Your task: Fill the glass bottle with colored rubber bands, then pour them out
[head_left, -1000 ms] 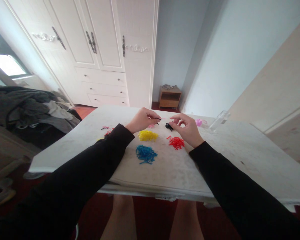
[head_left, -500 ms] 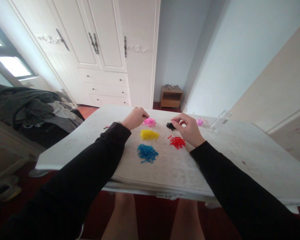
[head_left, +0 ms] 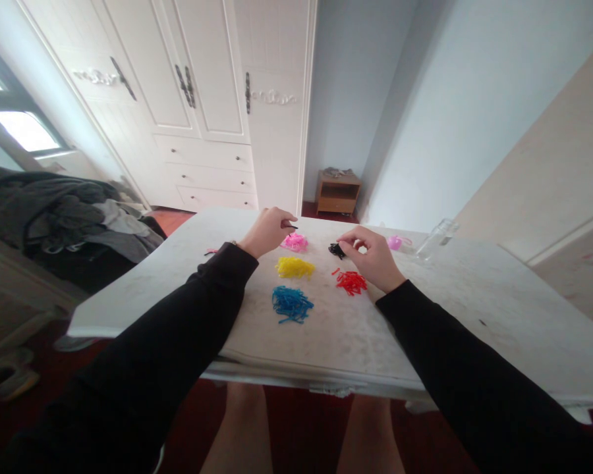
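My left hand (head_left: 271, 232) is closed in a pinch on a thin black strip (head_left: 292, 227), just above and behind a pile of pink strips (head_left: 295, 242). My right hand (head_left: 370, 253) is closed, thumb and forefinger together at the edge of a pile of black strips (head_left: 335, 250); what is between the fingertips is hidden. A heap of red strips (head_left: 352, 283) lies just below this hand. Nearer to me are piles of yellow strips (head_left: 295, 267) and blue strips (head_left: 292, 304). All look like small, thin rubber bands.
The piles lie on a worn white table (head_left: 474, 296). A clear jar (head_left: 435, 240) and a pink object with a loop (head_left: 395, 243) stand at the back right. A small reddish piece (head_left: 211, 251) lies left of my left wrist. Clothes (head_left: 74, 210) are heaped beyond the table's left side.
My left hand has risen slightly, and the black strip in it now sticks out to the right above the pink pile. My right hand has stayed at the black pile.
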The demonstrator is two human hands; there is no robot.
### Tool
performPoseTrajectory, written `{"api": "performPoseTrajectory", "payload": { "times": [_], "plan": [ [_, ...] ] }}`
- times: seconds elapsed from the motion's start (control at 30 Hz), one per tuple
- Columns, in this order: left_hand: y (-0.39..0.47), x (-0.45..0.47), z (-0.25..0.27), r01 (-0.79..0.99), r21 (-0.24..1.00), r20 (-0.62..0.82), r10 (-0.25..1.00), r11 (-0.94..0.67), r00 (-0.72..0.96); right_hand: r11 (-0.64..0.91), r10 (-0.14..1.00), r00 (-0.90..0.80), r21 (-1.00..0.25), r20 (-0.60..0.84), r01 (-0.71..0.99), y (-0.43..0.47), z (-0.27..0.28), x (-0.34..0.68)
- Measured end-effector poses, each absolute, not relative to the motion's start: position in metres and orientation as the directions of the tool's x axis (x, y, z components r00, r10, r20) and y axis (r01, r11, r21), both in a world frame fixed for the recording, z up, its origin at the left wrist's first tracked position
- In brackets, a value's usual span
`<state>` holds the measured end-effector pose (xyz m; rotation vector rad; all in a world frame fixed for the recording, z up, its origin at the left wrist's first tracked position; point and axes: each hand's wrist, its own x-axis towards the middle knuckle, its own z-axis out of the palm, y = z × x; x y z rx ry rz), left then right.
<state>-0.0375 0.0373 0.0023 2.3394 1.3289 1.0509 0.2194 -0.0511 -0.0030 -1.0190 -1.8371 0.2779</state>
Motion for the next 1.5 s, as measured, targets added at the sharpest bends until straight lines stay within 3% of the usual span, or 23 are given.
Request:
{"api": "performPoseTrajectory", "payload": {
  "times": [0.13, 0.37, 0.97, 1.5],
  "plan": [
    [0.026, -0.024, 0.002, 0.431, 0.642, 0.478, 0.771, -0.634, 0.421, 0.628, 0.744, -0.194, -0.571, 0.639, 0.53, -0.051, -0.004, 0.22],
    [0.001, -0.011, 0.005, 0.239, 0.626, 0.519, 0.625, -0.742, 0.583, 0.644, 0.737, -0.233, -0.553, 0.635, 0.528, -0.053, -0.003, 0.219],
    [-0.003, -0.004, 0.001, 0.203, 0.646, 0.509, 0.613, -0.736, 0.604, 0.63, 0.75, -0.247, -0.551, 0.613, 0.547, -0.054, -0.002, 0.216],
    [-0.001, -0.003, 0.002, 0.229, 0.651, 0.522, 0.646, -0.724, 0.557, 0.539, 0.784, -0.08, -0.611, 0.615, 0.58, -0.054, 0.0, 0.217]
  ]
}}
